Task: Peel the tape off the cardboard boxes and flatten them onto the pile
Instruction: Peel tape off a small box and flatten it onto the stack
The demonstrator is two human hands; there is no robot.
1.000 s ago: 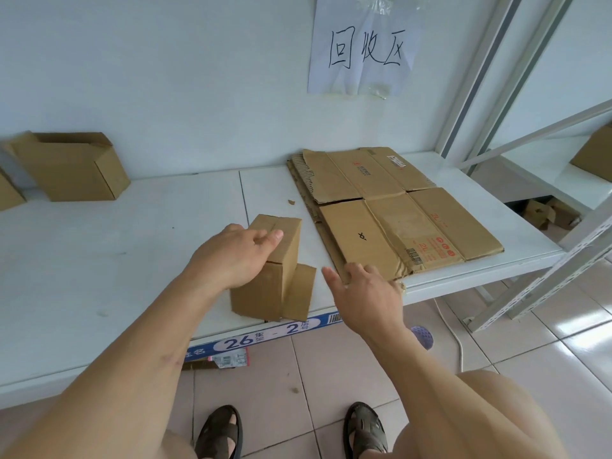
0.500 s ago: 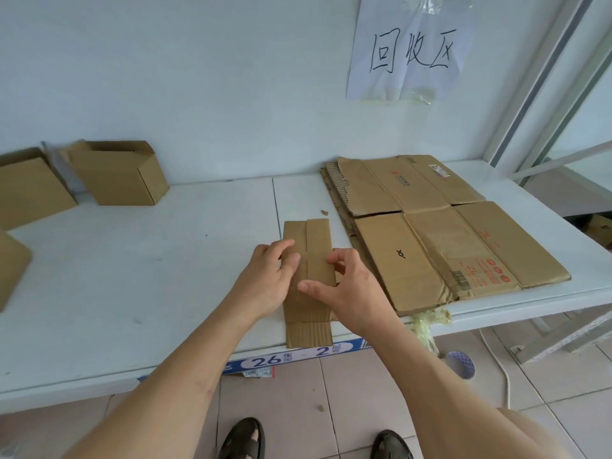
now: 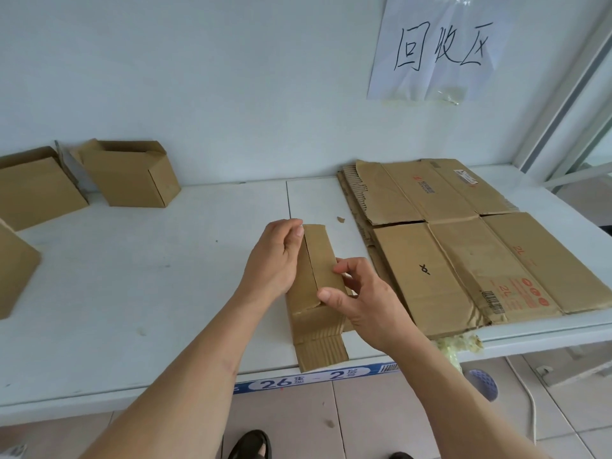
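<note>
A small brown cardboard box (image 3: 318,276) lies on its side at the front of the white shelf (image 3: 165,293), its loose bottom flap reaching the shelf edge. My left hand (image 3: 276,260) grips its left side, thumb near the top flap seam. Against its right side, my right hand (image 3: 361,299) holds the box with thumb and curled fingers. To the right lies the pile of flattened cardboard boxes (image 3: 463,253). No tape shows on the held box.
An open box (image 3: 129,173) and two more boxes (image 3: 33,187) stand at the back left by the wall. A paper sign (image 3: 437,48) hangs above the pile. Crumpled yellowish tape (image 3: 460,342) hangs below the shelf edge. Metal rack uprights rise at the right.
The box stood upright under my left hand a second ago; it now lies on its side with both hands holding it. My left hand has moved up toward the top flap.
</note>
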